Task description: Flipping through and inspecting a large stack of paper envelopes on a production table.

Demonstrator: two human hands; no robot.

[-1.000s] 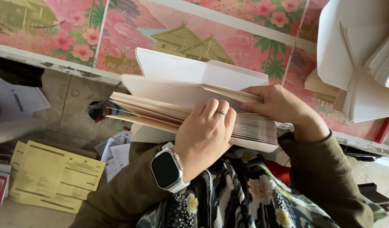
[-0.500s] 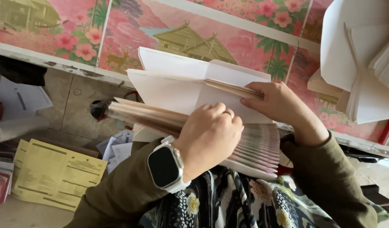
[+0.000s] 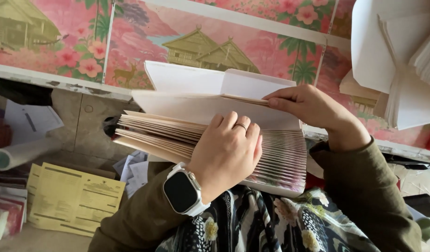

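Note:
A thick stack of cream folded paper sheets (image 3: 280,158) rests on my lap, its edges fanned out. My left hand (image 3: 226,151), with a ring and a dark smartwatch (image 3: 181,191) on the wrist, lies curled on top of the stack and holds it down. At the stack's upper right corner my right hand (image 3: 313,105) pinches the top white sheet (image 3: 191,79), which stands raised above the rest.
A pink floral panel with painted huts (image 3: 131,42) runs across the back. More white folded sheets (image 3: 392,60) are piled at the top right. Yellow printed forms (image 3: 70,198) and a paper roll (image 3: 19,154) lie at the lower left. Patterned cloth (image 3: 261,224) covers my lap.
The stack has fanned out wider under my left hand. My right hand has moved up to the top corner, and the top sheets stand higher.

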